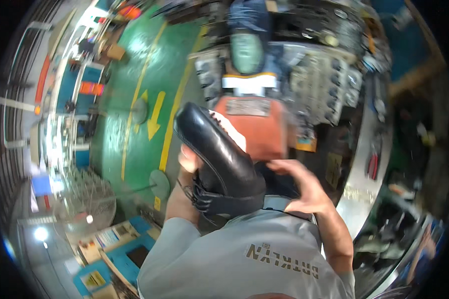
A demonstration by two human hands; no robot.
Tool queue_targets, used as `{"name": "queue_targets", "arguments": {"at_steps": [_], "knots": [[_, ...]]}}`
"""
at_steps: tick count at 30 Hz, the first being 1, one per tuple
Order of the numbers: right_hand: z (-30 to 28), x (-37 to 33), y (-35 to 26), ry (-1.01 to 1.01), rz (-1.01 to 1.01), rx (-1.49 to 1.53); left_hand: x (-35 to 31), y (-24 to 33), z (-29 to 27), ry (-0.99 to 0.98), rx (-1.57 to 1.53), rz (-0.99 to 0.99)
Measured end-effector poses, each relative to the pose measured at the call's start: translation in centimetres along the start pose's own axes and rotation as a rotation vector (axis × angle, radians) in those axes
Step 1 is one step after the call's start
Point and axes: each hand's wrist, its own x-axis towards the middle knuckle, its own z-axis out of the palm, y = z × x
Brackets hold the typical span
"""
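A black leather lace-up shoe (pixel 219 154) is held up in front of my body, its toe pointing up and to the left. My left hand (pixel 188 158) grips it from the side; most of the fingers are hidden behind the shoe. The dark laces (pixel 202 199) hang loose near my left forearm. My right hand (pixel 307 187) is close to my waist, fingers curved and apart from the thumb, with nothing visible in it. Just beyond the shoe stands an orange-red machine part (pixel 257 129) with a metal plate on top.
Farther ahead, a dark blue shoe with a pale green sole (pixel 247 52) sits on the machine. Grey racks (pixel 319 82) flank it. Red-handled pliers (pixel 372 167) lie on a metal ledge to the right. At left are a green floor (pixel 144 65), a fan (pixel 92 207) and a blue table (pixel 119 256).
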Motion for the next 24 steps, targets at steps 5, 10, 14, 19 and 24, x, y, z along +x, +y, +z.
{"name": "queue_targets", "arguments": {"at_steps": [5,10,14,19,24], "knots": [[-0.6,-11.2,-1.4,0.097,0.235,0.259,5.8,-16.2,5.2,-0.26,0.033,-0.171],[-0.5,-26.0,-0.6,0.981,0.438,-0.296,6.5,-28.8,14.1,-0.142,0.403,-0.503],[1.4,-36.2,2.0,1.406,0.528,-0.601,3.4,-41.4,19.9,-0.127,0.421,-0.669],[5.4,-47.5,4.2,1.841,0.505,-0.58,-3.6,-53.5,27.1,-0.49,0.596,-0.672],[9.1,-55.5,6.0,2.121,0.526,-0.428,-9.5,-62.6,33.4,-0.711,0.615,-0.919]]}}
